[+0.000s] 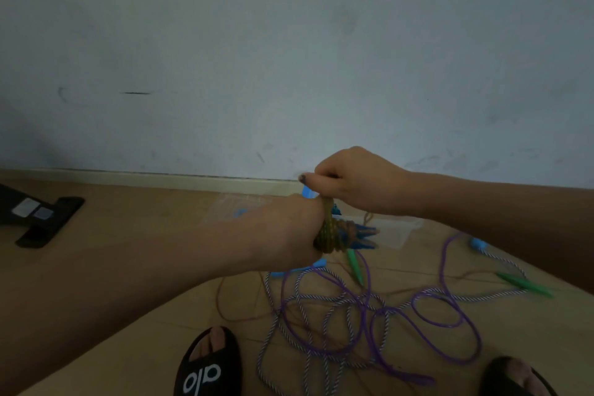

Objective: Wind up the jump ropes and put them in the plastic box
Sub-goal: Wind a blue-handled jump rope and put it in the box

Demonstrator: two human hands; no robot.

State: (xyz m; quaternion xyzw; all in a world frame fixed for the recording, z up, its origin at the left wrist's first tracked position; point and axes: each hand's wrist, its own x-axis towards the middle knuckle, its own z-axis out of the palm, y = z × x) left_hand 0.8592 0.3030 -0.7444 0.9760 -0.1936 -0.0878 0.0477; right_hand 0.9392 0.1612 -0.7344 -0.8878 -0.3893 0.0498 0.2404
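Left hand [289,231] clenched round wound yellow-green jump rope bundle [328,235], blue handles [363,236] jutting rightward. Right hand [350,183] just above, pinching rope's free end. Clear plastic box [398,228] directly behind on floor; nearer the right hand.

dim light. pale blue-grey wall [289,42], scuffed, with a short dark mark at left. cream skirting board [144,178] along its foot. tan tiled floor [128,212]. black flat object [41,219] far left.
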